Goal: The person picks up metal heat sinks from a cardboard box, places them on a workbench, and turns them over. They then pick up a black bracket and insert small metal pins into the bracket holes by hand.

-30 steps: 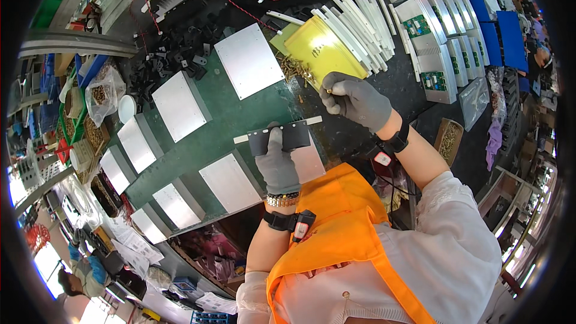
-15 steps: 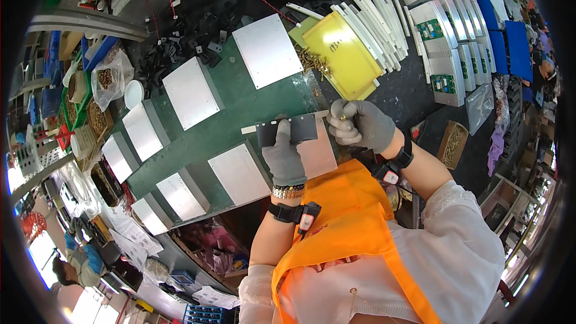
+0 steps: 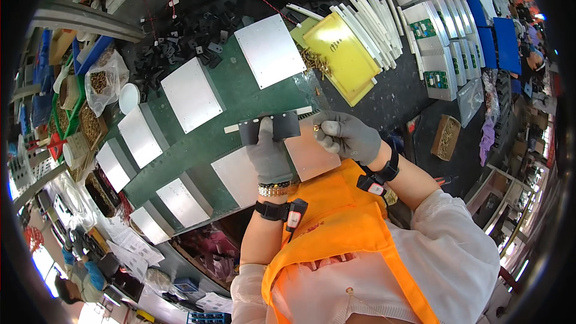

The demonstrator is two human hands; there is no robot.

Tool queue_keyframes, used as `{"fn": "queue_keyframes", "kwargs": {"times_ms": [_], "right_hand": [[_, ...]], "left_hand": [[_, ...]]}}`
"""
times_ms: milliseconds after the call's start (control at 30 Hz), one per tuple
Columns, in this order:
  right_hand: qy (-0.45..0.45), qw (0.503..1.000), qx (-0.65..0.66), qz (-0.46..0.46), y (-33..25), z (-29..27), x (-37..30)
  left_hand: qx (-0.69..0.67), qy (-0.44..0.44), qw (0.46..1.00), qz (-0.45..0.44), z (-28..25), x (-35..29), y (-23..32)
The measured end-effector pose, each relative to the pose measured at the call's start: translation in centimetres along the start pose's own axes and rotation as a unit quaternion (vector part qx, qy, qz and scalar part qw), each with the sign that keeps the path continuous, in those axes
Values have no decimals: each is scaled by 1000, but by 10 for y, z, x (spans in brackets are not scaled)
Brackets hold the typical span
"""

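Note:
My left hand [image 3: 268, 156], in a grey glove, is closed on a flat black plate [image 3: 287, 125] with small holes along its far edge, the thumb lying over it. White strip ends [image 3: 231, 129] stick out from behind the plate. Just right of it, my gloved right hand [image 3: 353, 138] pinches a small brass-coloured screw [image 3: 316, 128] between its fingertips. Below the hands lies a silver metal box [image 3: 311, 155], partly covered by the black plate and my left hand. Another silver box [image 3: 235, 174] stands to its left.
More silver boxes [image 3: 192, 95] stand in two rows on the green mat [image 3: 240, 105]. A yellow tray [image 3: 342, 54] lies beside loose brass screws [image 3: 313, 63] and white strips [image 3: 369, 27]. Black brackets [image 3: 180, 45] are heaped at the back; finned units with circuit boards [image 3: 435, 54] stand at right.
My left hand and the black plate have shifted left. My right hand has moved left and slightly nearer, its screw now more visible at the fingertips. The view has shifted slightly.

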State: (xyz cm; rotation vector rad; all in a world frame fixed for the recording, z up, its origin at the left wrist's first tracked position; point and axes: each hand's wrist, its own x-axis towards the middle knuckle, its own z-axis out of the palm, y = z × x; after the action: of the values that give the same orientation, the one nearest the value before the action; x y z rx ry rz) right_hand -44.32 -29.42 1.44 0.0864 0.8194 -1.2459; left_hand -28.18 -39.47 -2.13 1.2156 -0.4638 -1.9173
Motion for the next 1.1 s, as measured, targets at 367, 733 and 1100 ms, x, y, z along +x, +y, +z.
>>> {"fn": "queue_keyframes", "kwargs": {"times_ms": [367,733,1100], "right_hand": [[-9,999,7,-30,18,14,11],[118,970,-179,-116,21,54,12],[138,932,-303,-142,20,64,32]], "left_hand": [[22,12,1000,-2,-12,8,14],[41,-13,999,7,-35,21,15],[117,-13,993,30,-25,16,30]]}}
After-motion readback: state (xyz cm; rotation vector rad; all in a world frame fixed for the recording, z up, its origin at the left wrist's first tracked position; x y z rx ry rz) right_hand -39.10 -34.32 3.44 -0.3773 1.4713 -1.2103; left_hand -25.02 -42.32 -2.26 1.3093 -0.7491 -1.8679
